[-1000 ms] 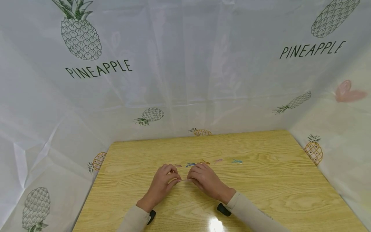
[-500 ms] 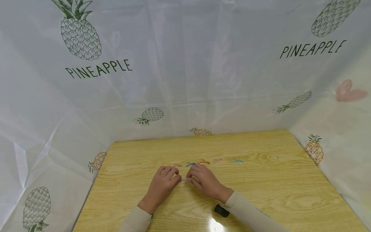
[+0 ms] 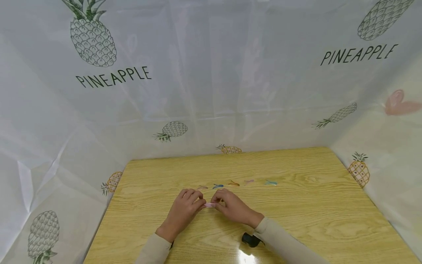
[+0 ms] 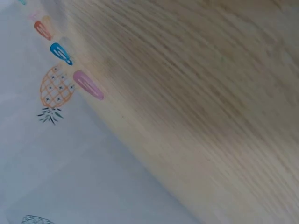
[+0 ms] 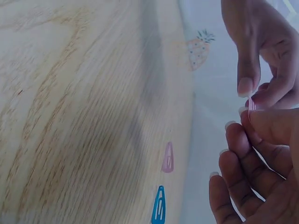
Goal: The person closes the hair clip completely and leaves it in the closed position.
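Note:
Between the fingertips of both hands is a small pink snap hair clip, low over the wooden table. My left hand pinches its left end between thumb and forefinger. The other end is pinched by my right hand. Seen from the right wrist, the pink strip runs from one pair of fingertips to the other, mostly covered by them. Beyond the hands lies a row of clips with their arms spread: a dull pink clip, a blue clip, an orange clip, a pale purple clip and a teal clip.
A light wood-grain table spreads under the hands. White cloth printed with pineapples hangs at the back and both sides. A black device is at the right wrist, beside the beige sleeve.
The pink clip has turned so that more of its flat face shows between the fingertips. Both hands stay nearly in place, the right one shifting slightly left. The row of clips is unmoved.

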A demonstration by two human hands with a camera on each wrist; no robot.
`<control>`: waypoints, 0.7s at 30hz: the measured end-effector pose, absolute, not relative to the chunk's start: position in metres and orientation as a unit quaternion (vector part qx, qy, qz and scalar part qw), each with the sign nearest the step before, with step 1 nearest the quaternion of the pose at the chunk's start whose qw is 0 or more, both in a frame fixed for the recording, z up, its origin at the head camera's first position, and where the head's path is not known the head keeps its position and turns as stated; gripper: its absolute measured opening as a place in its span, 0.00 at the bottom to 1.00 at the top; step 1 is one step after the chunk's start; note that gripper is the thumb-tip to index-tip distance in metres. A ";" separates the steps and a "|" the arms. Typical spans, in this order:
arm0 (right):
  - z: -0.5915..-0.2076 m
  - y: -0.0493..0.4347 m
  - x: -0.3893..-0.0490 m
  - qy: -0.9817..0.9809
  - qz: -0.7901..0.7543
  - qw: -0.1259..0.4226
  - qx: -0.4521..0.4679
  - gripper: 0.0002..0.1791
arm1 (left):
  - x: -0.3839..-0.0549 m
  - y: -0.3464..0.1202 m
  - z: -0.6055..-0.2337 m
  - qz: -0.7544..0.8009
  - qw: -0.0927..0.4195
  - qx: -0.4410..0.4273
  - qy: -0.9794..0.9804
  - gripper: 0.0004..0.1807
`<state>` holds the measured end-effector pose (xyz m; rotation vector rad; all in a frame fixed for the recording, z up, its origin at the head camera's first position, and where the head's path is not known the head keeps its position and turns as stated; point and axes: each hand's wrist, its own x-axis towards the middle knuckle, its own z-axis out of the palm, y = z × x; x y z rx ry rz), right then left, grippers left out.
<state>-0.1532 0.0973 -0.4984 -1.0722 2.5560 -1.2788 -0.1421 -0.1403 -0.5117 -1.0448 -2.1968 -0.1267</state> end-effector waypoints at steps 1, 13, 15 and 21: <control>-0.499 0.097 -0.153 0.838 -0.415 0.041 -0.352 0.05 | -0.142 -0.141 -0.512 -0.054 0.344 -0.402 -0.847 0.26; -0.508 0.086 -0.155 0.860 -0.290 -0.096 -0.408 0.05 | -0.142 -0.149 -0.518 -0.118 0.300 -0.383 -0.866 0.08; -0.508 0.083 -0.156 0.862 -0.270 -0.114 -0.413 0.06 | -0.142 -0.151 -0.519 -0.122 0.291 -0.376 -0.871 0.05; -0.509 0.073 -0.160 0.871 -0.219 -0.145 -0.415 0.05 | -0.145 -0.159 -0.526 -0.156 0.258 -0.337 -0.892 0.09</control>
